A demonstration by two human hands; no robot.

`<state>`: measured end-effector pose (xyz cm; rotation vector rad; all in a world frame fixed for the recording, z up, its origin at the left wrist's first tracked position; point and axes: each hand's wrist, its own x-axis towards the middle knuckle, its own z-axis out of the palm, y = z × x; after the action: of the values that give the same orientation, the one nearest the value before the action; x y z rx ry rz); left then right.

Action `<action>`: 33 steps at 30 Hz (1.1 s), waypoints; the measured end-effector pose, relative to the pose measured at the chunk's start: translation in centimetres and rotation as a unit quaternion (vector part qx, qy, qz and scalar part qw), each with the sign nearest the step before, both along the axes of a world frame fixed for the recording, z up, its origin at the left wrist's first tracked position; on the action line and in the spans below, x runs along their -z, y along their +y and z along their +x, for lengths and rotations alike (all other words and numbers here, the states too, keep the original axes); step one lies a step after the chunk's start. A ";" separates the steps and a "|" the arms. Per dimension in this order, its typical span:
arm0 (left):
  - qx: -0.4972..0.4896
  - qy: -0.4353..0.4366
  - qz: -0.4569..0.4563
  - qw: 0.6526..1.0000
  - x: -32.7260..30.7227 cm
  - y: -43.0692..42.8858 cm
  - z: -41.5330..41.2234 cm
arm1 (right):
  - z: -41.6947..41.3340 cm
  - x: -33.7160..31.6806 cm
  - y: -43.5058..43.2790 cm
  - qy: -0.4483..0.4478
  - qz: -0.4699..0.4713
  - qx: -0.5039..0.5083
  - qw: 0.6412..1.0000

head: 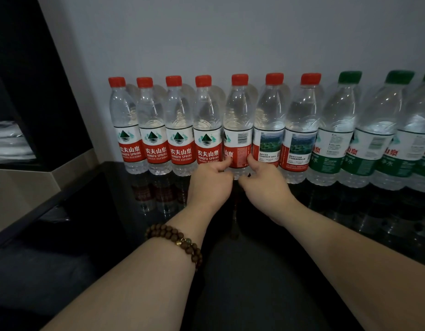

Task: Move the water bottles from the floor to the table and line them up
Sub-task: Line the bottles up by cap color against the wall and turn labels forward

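Ten bottles stood in one row on the black table (pixel 349 225), close to the grey wall (pixel 230 32). Seven of them were red-cap bottles (pixel 150 115) and three were green-cap bottles (pixel 337 125). The red ones took the left part of the row and the green ones the right part. The last green one was cut by the right edge of the view. All ten stood upright and touched or nearly touched their neighbours. Faint reflections of them showed in the glossy table top.

The first four red-cap bottles, counted from the left, showed the front of the label with the mountain logo. The fifth bottle (pixel 238 115) showed the barcode side. The sixth and the seventh showed a small landscape picture.

Both hands were on the fifth bottle, low on its body. The left hand (pixel 210 180) held it from the left, with the thumb on the red part of the label and the fingers curled. The right hand (pixel 266 185) held it from the right in the same way, thumb on the label edge. The bottle stood between the two hands, in its place in the row.

One bead bracelet (pixel 178 240), wound in two turns, sat on the left wrist.
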<state>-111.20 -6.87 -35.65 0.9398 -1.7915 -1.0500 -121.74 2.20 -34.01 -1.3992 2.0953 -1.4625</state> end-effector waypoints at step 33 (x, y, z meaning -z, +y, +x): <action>0.004 -0.008 0.011 1.000 -0.5 0.3 0.1 | 0.3 0.0 0.3 -0.049 -0.042 0.016 0.998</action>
<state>-111.11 -6.53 -35.14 0.9584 -1.8019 -1.0728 -121.46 2.46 -33.99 -1.2988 2.0273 -1.6159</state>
